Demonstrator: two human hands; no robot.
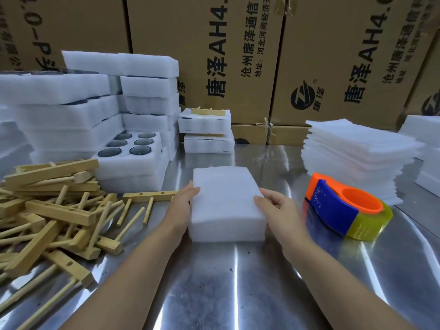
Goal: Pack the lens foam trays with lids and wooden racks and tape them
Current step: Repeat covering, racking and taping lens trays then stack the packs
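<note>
A white foam tray covered by a foam lid (226,201) lies on the steel table in front of me. My left hand (182,202) holds its left side, fingers curled on the edge. My right hand (273,206) holds the right side, thumb on top. A pile of wooden racks (54,210) sits at the left. An orange and blue tape dispenser (345,208) with yellowish tape lies to the right. A stack of thin foam lids (357,153) stands behind it. An open tray with dark lenses (133,148) sits left of centre.
Stacks of filled foam trays (95,103) rise at the back left. Two packed trays with a wooden rack on top (207,129) stand behind the centre. Large cardboard boxes (238,55) wall off the back. More foam (426,148) sits at the far right.
</note>
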